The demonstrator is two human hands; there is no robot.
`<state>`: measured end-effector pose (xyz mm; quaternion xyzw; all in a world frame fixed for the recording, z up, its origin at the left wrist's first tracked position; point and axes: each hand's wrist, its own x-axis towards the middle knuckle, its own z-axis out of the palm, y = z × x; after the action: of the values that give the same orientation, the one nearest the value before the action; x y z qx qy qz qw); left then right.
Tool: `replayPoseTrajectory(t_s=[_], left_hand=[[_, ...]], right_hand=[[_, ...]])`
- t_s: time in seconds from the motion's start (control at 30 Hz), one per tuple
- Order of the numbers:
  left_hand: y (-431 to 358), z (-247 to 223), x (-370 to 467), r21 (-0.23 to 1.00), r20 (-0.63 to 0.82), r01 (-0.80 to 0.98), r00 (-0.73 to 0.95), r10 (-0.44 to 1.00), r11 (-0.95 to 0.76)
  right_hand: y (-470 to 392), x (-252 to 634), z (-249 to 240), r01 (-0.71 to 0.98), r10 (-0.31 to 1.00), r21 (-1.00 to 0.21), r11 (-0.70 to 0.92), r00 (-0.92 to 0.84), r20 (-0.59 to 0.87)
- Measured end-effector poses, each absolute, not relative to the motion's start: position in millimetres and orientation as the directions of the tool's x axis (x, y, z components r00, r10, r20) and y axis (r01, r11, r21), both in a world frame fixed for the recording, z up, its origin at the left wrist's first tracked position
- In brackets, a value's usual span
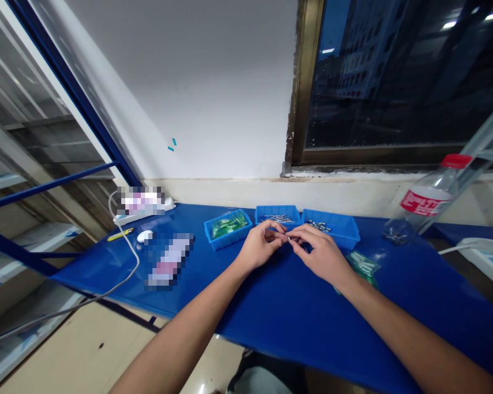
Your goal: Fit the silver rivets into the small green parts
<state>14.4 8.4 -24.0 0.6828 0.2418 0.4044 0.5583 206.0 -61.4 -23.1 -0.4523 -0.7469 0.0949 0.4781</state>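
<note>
My left hand (263, 243) and my right hand (318, 249) meet above the blue table, fingertips pinched close together. Between them shows a tiny bright piece (288, 239), too small to name; the fingers cover most of it. Just beyond the hands, a blue bin (277, 209) holds thin metal screws or pins (280, 218). To its right, another blue bin (345, 232) contains short metal fasteners (319, 225). Left of the hands stands a blue bin (224, 241) with green-tinted plastic packets (229, 224). Clear packets of small parts (363, 264) lie beside my right wrist, partly hidden by the forearm.
A clear plastic bottle (425, 200) with a red cap stands at the back right. On the left of the blue table (271, 306) are a blurred-out flat object (170, 262), a white round item (144, 236), a yellow cutter-like tool (120, 235) and a cable (136, 265).
</note>
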Motion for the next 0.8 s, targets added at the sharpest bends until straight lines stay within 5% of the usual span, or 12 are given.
replayPoseTrajectory(t_s=[0.57,0.8], left_hand=[[6.0,-19.9,13.9,0.974,0.226,-0.116,0.609,0.761,-0.196],[1.9,-14.5,12.2,0.943,0.176,0.112,0.632,0.755,-0.314]], right_hand=[[-63.1,206.1,-20.6,0.641,0.770,-0.554,0.532,-0.094,0.631],[-62.2,207.4,-21.9,0.652,0.799,-0.610,0.451,0.009,0.601]])
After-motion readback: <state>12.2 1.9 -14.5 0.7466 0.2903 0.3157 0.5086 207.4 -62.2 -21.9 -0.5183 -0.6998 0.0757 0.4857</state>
